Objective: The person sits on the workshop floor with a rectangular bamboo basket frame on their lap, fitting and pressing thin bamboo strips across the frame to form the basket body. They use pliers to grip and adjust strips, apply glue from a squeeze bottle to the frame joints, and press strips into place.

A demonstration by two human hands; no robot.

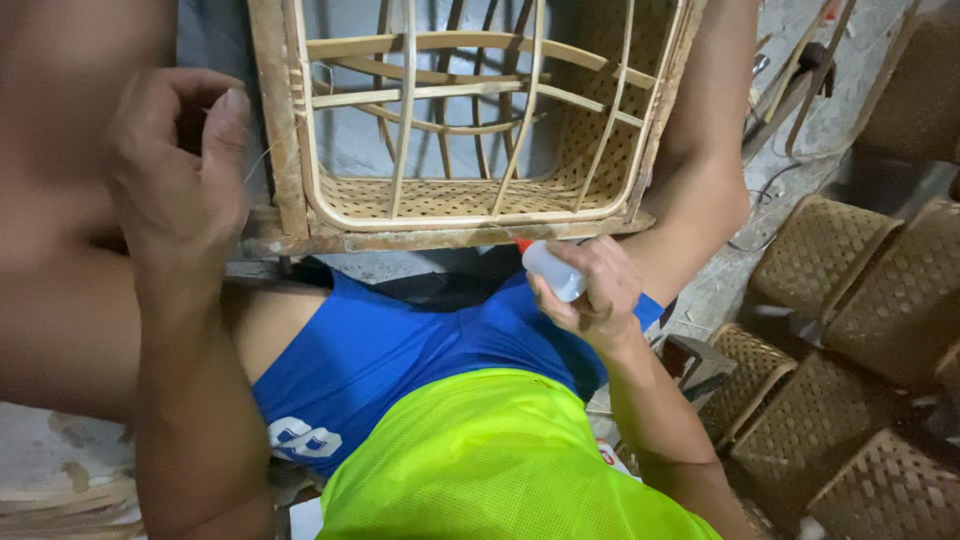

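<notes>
A rattan chair frame [470,215] with a woven cane panel lies tipped between my knees. My right hand [590,290] grips a small white squeeze bottle [552,270] with a red tip, its nozzle touching the lower wooden edge of the frame. My left hand [180,170] is raised at the left, beside the frame's wooden post, thumb and fingers pinched together; a thin strand seems to run from it toward the frame. My blue shorts and bright yellow mesh shirt fill the lower middle.
Several woven cane seat panels [850,340] are stacked on the floor at the right. Metal rods and cables [790,100] lie on the concrete floor at the upper right. A pale rattan piece [60,500] lies at the lower left.
</notes>
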